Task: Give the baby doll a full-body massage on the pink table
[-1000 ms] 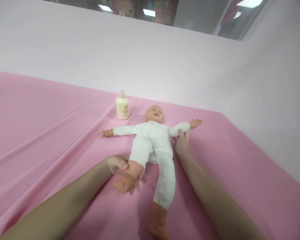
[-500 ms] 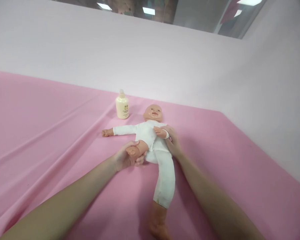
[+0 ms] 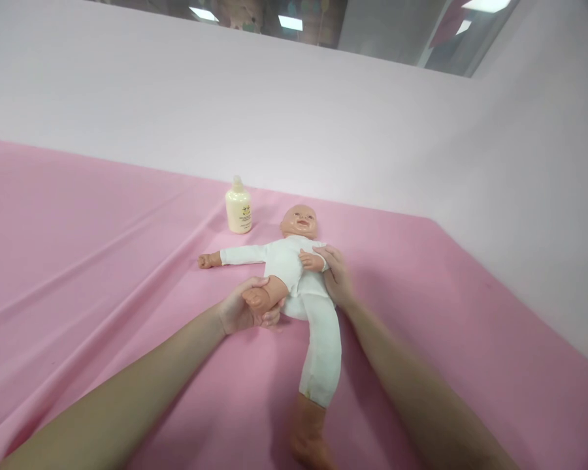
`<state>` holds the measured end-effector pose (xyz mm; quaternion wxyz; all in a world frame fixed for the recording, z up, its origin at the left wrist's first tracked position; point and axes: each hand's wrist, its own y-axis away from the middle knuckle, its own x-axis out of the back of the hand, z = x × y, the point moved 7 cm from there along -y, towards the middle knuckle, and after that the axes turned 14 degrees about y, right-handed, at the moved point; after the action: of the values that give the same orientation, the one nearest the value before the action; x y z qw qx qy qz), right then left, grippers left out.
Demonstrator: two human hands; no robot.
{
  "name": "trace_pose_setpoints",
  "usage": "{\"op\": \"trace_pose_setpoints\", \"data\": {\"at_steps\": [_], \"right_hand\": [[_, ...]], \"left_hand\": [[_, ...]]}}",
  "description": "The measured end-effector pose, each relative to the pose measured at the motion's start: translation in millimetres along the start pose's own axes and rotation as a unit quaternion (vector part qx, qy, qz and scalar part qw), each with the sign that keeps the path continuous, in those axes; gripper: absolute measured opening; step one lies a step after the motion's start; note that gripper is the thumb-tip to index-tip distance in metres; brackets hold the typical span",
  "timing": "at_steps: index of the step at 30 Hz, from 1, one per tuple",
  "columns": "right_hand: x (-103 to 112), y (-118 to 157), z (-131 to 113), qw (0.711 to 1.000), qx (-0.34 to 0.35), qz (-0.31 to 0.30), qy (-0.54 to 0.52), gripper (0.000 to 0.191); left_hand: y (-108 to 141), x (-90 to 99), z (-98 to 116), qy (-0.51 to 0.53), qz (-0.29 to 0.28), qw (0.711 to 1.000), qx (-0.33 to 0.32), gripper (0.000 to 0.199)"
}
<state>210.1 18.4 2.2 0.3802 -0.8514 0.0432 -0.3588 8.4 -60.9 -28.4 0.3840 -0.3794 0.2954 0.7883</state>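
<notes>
A baby doll (image 3: 277, 258) in a white suit lies on its back, its head pointing away from me. My left hand (image 3: 240, 307) is wrapped round the doll's bare bent leg (image 3: 269, 294), thumb on top and fingertips showing underneath. At the doll's other side, my right hand (image 3: 337, 274) holds the bent arm close to the chest, its fingers over the sleeve and partly hidden. The doll's small hand (image 3: 312, 261) rests on its chest. Its other leg (image 3: 322, 349) stretches toward me, and its other arm (image 3: 242, 254) points out to the left.
Behind the doll's outstretched arm stands a cream pump bottle (image 3: 239, 210) with a clear cap. Pink cloth (image 3: 127, 261) with a few folds covers the table. A white wall (image 3: 200, 104) rises behind it and along the right, with a window (image 3: 382, 29) above.
My left hand has shifted the doll's bent leg slightly left and toward me. The fingers of my right hand have moved a little over the doll's arm. The bottle stays put.
</notes>
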Motion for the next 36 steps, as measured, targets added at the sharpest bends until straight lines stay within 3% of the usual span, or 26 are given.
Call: {"op": "trace_pose_setpoints", "data": {"at_steps": [7,17,36], "right_hand": [[-2.6,0.8,2.4,1.000,-0.007,-0.002,0.014,0.043],[-5.1,0.7,-4.0,0.994,0.050,-0.034,0.087,0.052],[-7.1,1.2,-4.1,0.989,0.077,-0.044,0.117,0.065]], "left_hand": [[-3.7,2.5,-5.5,-0.017,-0.051,0.999,0.009,0.056],[-5.1,5.0,-3.9,-0.005,-0.043,0.999,-0.007,0.057],[-5.3,2.1,-1.7,-0.003,-0.001,1.000,-0.022,0.052]]}}
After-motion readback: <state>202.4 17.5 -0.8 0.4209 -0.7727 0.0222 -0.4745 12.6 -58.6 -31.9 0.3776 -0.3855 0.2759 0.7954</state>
